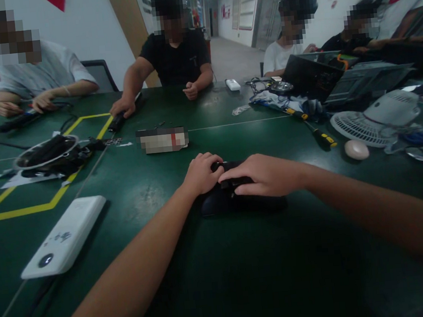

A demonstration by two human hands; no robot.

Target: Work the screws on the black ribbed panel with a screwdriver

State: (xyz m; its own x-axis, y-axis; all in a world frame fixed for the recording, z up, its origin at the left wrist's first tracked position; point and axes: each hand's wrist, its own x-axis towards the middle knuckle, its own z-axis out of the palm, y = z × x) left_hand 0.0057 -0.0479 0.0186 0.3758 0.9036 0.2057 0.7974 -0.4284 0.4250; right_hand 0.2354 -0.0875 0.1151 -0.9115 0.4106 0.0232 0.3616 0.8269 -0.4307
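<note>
A dark, flat-based device lies on the green table in front of me; I cannot tell its exact kind. My left hand is curled round its left end, fingertips over the far edge. From the right, my right hand pinches a small black part on top of the device between thumb and fingers. The hands nearly meet, and they hide much of the device's upper side. A white power bank-like block with a round dark window lies left of my left forearm.
Beyond my hands lies a pale, blurred-out box. Left are black straps with a ring near yellow tape. Right are a screwdriver, a white fan, a pale mouse-like object and clutter. Several people sit around the table.
</note>
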